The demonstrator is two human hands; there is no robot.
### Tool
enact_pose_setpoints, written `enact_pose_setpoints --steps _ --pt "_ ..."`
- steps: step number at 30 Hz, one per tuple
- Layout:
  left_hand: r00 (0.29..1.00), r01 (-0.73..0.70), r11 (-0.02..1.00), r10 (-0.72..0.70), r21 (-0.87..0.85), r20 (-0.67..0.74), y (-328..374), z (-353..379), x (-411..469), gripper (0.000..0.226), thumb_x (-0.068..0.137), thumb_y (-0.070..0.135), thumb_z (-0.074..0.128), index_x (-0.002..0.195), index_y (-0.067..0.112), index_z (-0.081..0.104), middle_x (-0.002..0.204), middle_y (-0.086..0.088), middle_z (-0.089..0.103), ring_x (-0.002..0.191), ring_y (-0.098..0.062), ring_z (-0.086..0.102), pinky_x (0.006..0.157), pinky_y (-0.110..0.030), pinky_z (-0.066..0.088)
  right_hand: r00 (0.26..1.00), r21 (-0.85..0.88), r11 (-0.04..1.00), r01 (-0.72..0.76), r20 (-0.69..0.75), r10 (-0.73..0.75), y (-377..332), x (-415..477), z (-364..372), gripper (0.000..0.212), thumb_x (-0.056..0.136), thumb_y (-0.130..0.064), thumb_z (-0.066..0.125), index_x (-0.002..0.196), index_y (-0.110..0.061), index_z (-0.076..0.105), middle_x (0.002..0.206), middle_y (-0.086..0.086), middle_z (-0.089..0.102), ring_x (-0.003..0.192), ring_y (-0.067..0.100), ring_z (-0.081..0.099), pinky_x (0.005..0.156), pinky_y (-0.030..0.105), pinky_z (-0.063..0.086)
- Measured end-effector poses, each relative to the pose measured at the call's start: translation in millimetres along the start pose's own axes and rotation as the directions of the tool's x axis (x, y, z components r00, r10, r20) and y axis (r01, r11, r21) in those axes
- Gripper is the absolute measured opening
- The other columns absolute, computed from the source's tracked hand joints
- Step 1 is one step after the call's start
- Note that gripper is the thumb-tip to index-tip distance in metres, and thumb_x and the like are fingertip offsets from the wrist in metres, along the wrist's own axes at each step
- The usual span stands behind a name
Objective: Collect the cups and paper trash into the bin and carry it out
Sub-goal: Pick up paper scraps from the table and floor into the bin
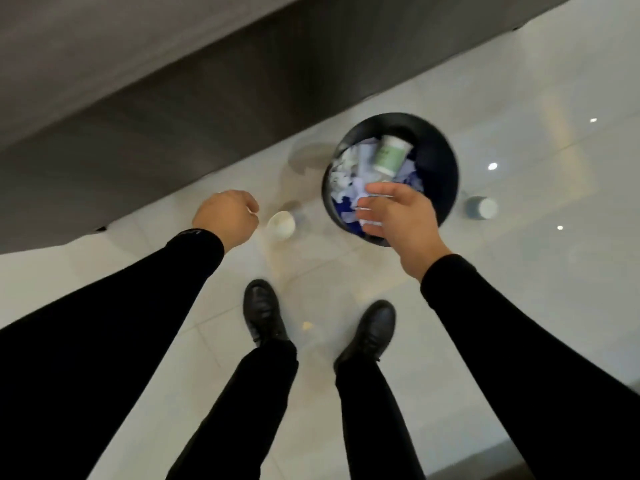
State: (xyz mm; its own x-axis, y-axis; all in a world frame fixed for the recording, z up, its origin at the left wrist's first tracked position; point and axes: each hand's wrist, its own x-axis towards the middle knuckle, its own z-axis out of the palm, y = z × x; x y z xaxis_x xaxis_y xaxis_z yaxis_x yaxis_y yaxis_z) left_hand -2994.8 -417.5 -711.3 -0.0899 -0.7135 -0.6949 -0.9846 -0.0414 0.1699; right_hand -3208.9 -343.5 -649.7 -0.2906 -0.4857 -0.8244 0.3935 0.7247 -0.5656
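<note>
The black bin [445, 157] stands on the floor [540, 95], a little out from the foot of the grey furniture [173, 98]. It is heaped with crumpled paper [346, 181], and a green-labelled cup [391, 155] lies on top. The right hand [398, 216] hangs over the bin's near rim with its fingers spread and gripping nothing. The left hand [225, 216] is curled with its back to me, so I cannot tell whether it holds anything.

A white cup [281, 225] sits on the floor just left of the bin, and a grey-blue cup [481, 207] lies on the right. Both look light and easily crushed, so I'd pinch them gently at the rim. The bin is probably light and stiff. I'd grip its rim and keep it level, since the loose pile could spill.

The green label is too blurred to read.
</note>
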Motion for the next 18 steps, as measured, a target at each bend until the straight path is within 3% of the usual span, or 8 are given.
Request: enact_pose_setpoints --steps 3,7,10,13,15,18 --pt "0.985 -0.097 0.980 0.070 0.175 0.156 -38 41 25 0.032 0.084 0.016 0.051 0.114 0.021 0.060 0.124 -0.009 0.060 0.111 -0.029 0.055 0.092 -0.035 0.043 0.994 -0.029 0.995 0.099 -0.041 -0.100 29 29 16 0.023 0.088 0.003 0.051 0.081 -0.019 0.058 0.076 0.003 0.063 0.064 0.015 0.059 0.044 0.010 0.043" --pt "0.905 -0.327 0.909 0.224 0.258 0.360 -40 108 56 0.038 0.085 0.020 0.051 0.122 0.029 0.055 0.146 -0.001 0.039 0.122 -0.026 0.049 0.100 -0.034 0.039 0.969 -0.055 0.974 0.219 -0.102 -0.224 57 60 17 0.020 0.085 0.004 0.053 0.086 -0.013 0.063 0.074 0.001 0.066 0.063 0.011 0.063 0.057 0.015 0.051" --pt "0.859 -0.345 0.889 0.171 0.299 0.483 -33 151 75 0.045 0.086 0.024 0.049 0.130 0.033 0.046 0.158 0.004 0.009 0.127 -0.028 0.044 0.100 -0.034 0.039 0.962 -0.038 0.969 0.245 -0.115 -0.247 68 74 10 0.018 0.085 0.006 0.053 0.089 -0.008 0.063 0.072 0.004 0.065 0.062 0.012 0.062 0.057 0.018 0.051" --pt "0.832 -0.334 0.872 0.093 0.358 0.548 -32 178 94 0.052 0.088 0.030 0.047 0.138 0.028 0.035 0.158 -0.001 -0.006 0.125 -0.030 0.046 0.097 -0.037 0.044 0.961 -0.046 0.966 0.253 -0.106 -0.256 72 83 -1 0.023 0.086 0.007 0.051 0.083 -0.013 0.062 0.073 0.004 0.064 0.064 0.013 0.062 0.055 0.016 0.051" --pt "0.832 -0.316 0.865 0.055 0.390 0.552 -32 187 99 0.054 0.088 0.032 0.048 0.139 0.019 0.032 0.158 -0.005 -0.004 0.120 -0.031 0.049 0.091 -0.038 0.045 0.956 -0.087 0.963 0.255 -0.126 -0.265 71 87 -10 0.025 0.087 0.006 0.050 0.081 -0.015 0.061 0.074 0.002 0.064 0.065 0.012 0.061 0.053 0.014 0.050" --pt "0.878 -0.245 0.901 0.049 0.359 0.476 -32 181 92 0.046 0.087 0.029 0.051 0.125 0.004 0.043 0.148 -0.014 0.028 0.102 -0.032 0.054 0.077 -0.037 0.045 0.957 -0.127 0.968 0.218 -0.166 -0.238 69 91 -23 0.023 0.087 0.002 0.049 0.084 -0.018 0.061 0.075 -0.002 0.065 0.065 0.008 0.061 0.050 0.011 0.048"
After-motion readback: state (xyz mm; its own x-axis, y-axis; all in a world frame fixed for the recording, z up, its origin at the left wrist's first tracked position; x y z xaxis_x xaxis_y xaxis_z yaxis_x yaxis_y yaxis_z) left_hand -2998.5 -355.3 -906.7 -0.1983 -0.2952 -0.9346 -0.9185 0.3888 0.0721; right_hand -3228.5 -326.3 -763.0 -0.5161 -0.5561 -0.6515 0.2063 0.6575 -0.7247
